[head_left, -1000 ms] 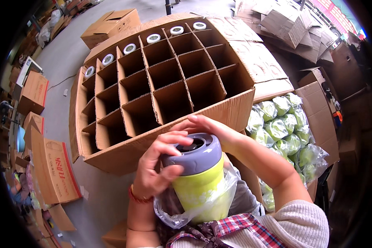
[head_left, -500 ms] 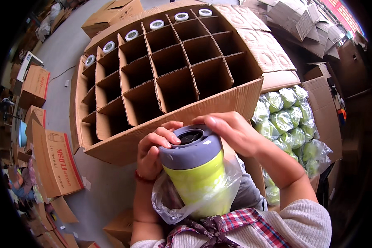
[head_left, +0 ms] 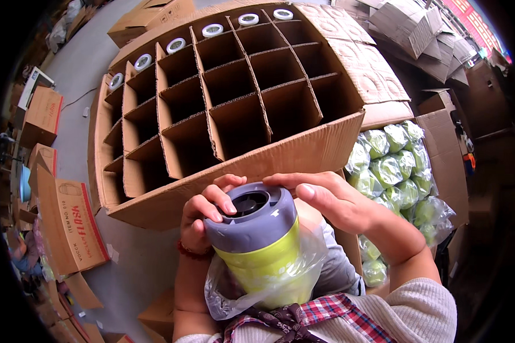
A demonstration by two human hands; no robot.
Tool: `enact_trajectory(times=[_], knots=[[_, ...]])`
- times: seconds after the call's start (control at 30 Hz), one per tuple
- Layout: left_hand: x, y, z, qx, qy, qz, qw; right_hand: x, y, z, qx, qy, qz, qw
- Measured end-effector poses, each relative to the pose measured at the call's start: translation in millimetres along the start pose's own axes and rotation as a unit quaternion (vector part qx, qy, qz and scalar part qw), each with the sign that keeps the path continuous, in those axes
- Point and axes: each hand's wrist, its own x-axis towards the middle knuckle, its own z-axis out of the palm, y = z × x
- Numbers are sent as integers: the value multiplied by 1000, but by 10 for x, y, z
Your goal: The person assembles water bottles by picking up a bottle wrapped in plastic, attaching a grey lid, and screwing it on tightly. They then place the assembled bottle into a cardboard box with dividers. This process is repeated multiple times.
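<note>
I hold a lime-green flask (head_left: 263, 263) with a grey lid (head_left: 249, 217) upright against my chest, its lower half inside a clear plastic bag (head_left: 234, 294). My left hand (head_left: 203, 214) grips the lid's left rim. My right hand (head_left: 326, 197) rests over the lid's right and far rim, fingers stretched out. Just beyond the flask stands a large cardboard carton (head_left: 303, 154) split by dividers into many cells. White-capped flasks (head_left: 213, 30) fill the far row; the other cells are bare.
A box of bagged green flasks (head_left: 392, 171) sits to the right of the carton. Printed cardboard boxes (head_left: 68, 226) stand at the left on the grey floor. More flat and stacked cartons (head_left: 406, 23) lie at the far right.
The flask has come closer and a little higher in view. My left fingers have shifted up onto the lid's rim. My right hand stays over the lid.
</note>
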Motion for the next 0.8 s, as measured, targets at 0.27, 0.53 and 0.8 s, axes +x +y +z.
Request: enact_trajectory(times=[0.27, 0.53, 0.8], knots=[[432, 468, 931, 528, -16, -22, 849, 592, 362, 294, 450, 16, 191, 872], [190, 198, 233, 258, -18, 38, 965, 413, 225, 131, 207, -91, 88, 970], [149, 249, 750, 399, 30, 62, 914, 311, -482, -340, -239, -197, -149, 939]])
